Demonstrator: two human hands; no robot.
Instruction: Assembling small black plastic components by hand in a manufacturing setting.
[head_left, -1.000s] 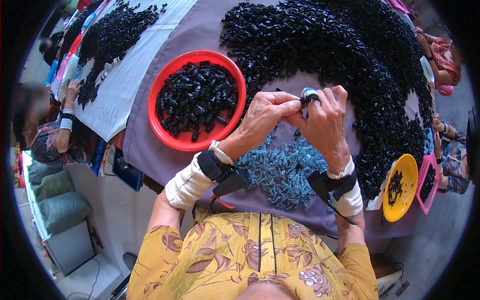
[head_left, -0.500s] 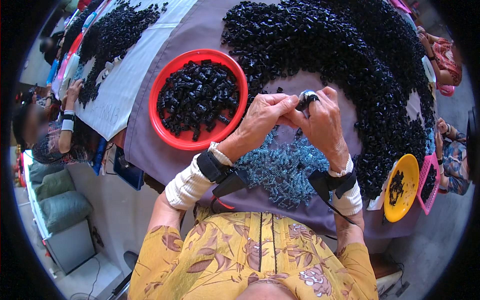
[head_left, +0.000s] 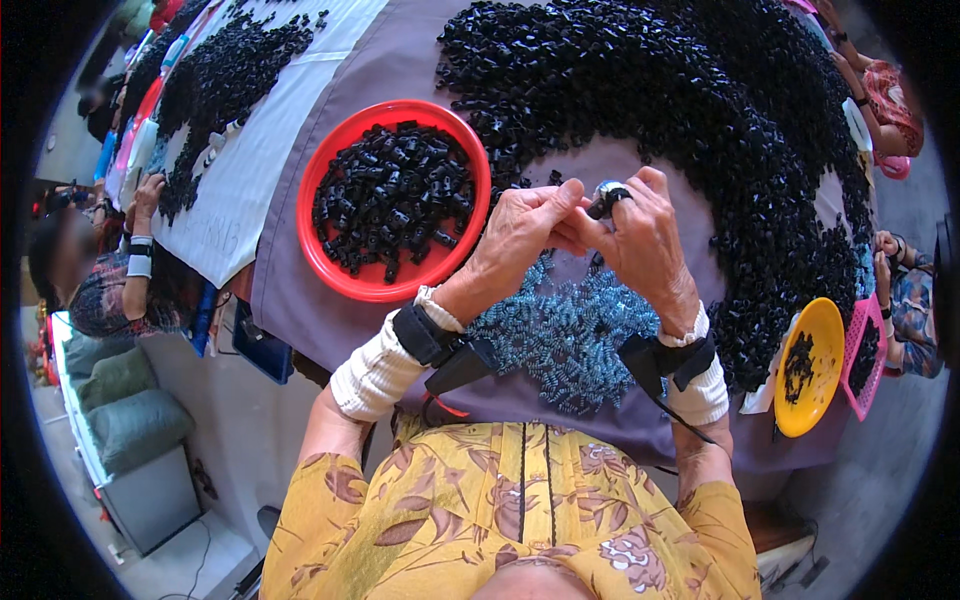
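Note:
My left hand [head_left: 520, 235] and my right hand [head_left: 648, 240] meet above the table, fingertips close together. Between the fingers of my right hand is a small black plastic piece [head_left: 603, 206], partly covered by the fingers. A blue and white wrapping [head_left: 608, 187] shows at a fingertip there. The fingers of my left hand are pinched beside that piece; whatever they grip is hidden. Just below both hands lies a heap of small blue coil springs [head_left: 570, 345]. To the left of my left hand stands a red bowl [head_left: 307, 215] filled with black plastic pieces.
A large pile of black plastic pieces [head_left: 680, 90] curves across the back and right of the purple-grey cloth [head_left: 300, 240]. At the right are a yellow bowl [head_left: 822, 385] and a pink basket [head_left: 868, 318]. Other people sit left and right, including a co-worker's hand [head_left: 147, 195].
My left thumb has lifted slightly, while both hands stay almost in place. The co-worker's hand at the left has shifted a little.

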